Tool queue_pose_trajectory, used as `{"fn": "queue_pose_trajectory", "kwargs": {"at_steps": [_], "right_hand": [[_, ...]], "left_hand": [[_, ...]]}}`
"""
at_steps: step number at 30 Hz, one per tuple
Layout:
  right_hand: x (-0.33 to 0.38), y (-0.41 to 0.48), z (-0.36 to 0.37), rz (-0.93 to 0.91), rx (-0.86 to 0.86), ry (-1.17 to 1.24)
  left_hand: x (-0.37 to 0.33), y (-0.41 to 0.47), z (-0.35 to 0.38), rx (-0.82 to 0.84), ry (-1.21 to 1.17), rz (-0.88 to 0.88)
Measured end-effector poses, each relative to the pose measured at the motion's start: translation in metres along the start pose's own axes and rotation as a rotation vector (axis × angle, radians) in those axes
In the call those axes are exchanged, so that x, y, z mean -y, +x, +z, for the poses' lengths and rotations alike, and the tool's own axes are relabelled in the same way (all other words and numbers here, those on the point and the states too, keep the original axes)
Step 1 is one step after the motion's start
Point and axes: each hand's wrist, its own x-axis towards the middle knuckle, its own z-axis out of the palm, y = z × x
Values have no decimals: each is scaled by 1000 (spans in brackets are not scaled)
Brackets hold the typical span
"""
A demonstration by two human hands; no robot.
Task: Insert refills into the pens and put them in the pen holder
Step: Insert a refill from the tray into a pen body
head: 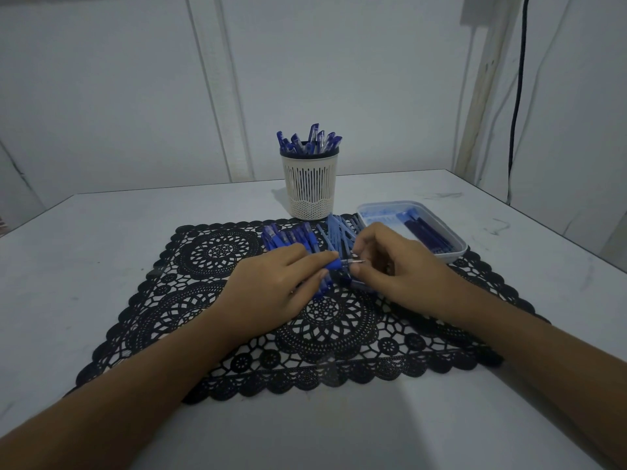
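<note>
I judge the task roughly half done. The white slotted plastic pen holder (309, 184), toward the worktop's far edge, already carries many blue pens (315, 140). Over the black lace mat (210, 252), the left hand (271, 283) pinches one blue-grip pen (336, 264) and the right hand (400, 266) pinches its tip end. Loose blue barrels (339, 228) and dark refills (427, 232) in the white tray (454, 256) remain.

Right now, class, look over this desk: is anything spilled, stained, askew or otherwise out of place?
The white tray right of the pen holder has blue smears on its floor at the far-left end, resembling leaked ink. Faint dark scuffs mark the table to its right. Nothing else stands out.
</note>
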Motion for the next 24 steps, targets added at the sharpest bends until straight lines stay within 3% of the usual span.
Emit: {"fn": "queue_pose_trajectory", "kwargs": {"at_steps": [15, 24], "right_hand": [[0, 1, -1, -4, -12, 5], [0, 1, 1, -61, -8, -111]], "left_hand": [[0, 0, -1, 40, -4, -2], [3, -3, 1, 68, -103, -74]]}}
